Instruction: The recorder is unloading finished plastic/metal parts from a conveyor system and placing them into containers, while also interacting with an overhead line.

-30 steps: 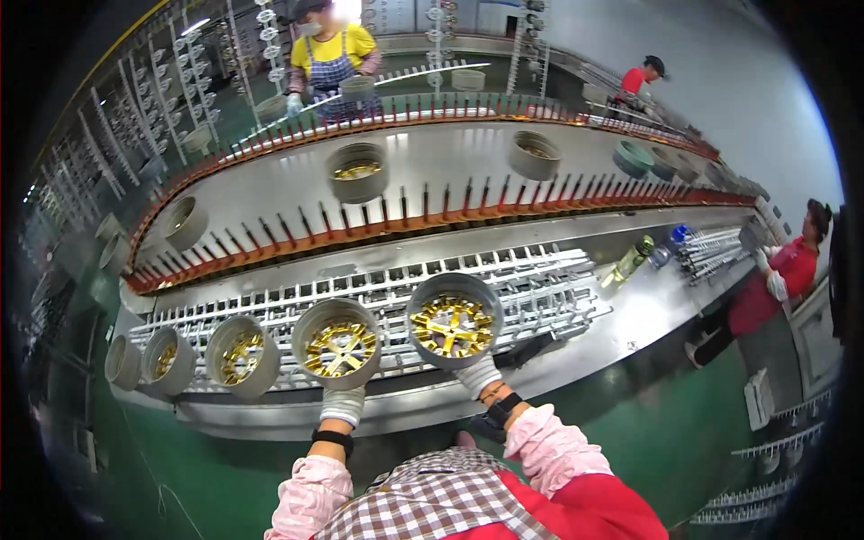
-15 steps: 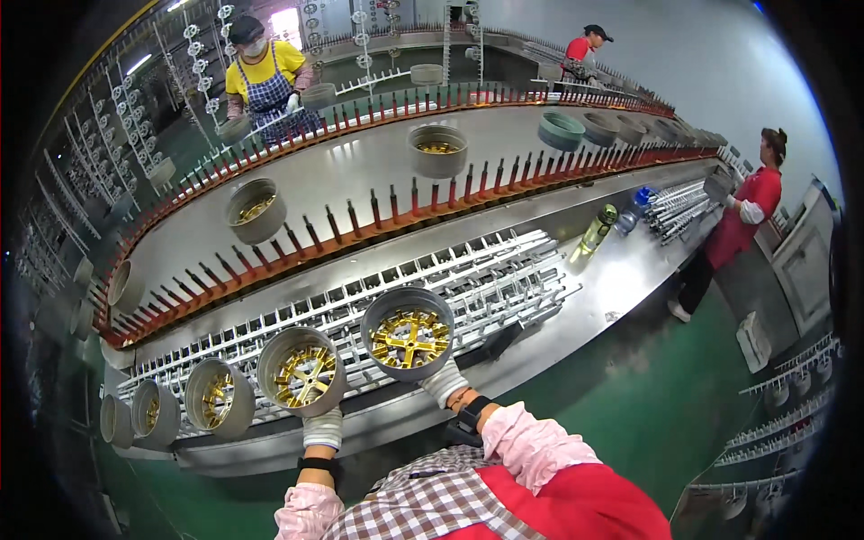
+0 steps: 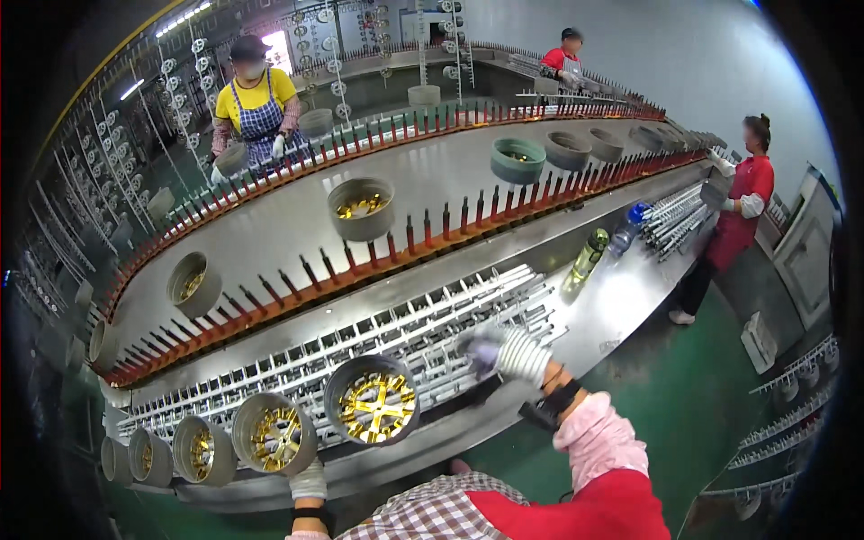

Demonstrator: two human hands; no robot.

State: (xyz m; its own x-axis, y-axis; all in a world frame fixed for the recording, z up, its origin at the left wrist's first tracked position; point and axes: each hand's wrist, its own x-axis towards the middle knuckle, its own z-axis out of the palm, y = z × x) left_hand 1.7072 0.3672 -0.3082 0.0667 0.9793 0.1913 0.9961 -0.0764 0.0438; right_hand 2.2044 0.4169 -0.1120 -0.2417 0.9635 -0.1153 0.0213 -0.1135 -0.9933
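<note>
Round grey tubs stand in a row along the bench's near edge, with shiny gold metal parts inside. The largest grey tub (image 3: 334, 401) is on the right end of the row, its gold parts (image 3: 378, 409) forming a ring round a cross. My left hand (image 3: 308, 481), in a striped white glove, is at the lower right side of the neighbouring grey tub (image 3: 307, 447); its fingers are hidden. My right hand (image 3: 504, 351), also gloved, is over the metal racks, away from the tubs. Motion smears its fingers, and I cannot make out whether it holds anything.
White metal racks (image 3: 432, 315) lie stacked on the bench. Beyond runs a conveyor lined with upright red spindles (image 3: 463, 216), with tubs (image 3: 360, 225) on its metal top. A green bottle (image 3: 585, 261) and a blue bottle (image 3: 625, 229) stand right. Several co-workers (image 3: 747, 189) are around the line.
My right hand has left the largest tub and swung right over the racks. My left hand has shifted slightly down. Tubs on the conveyor appear further left.
</note>
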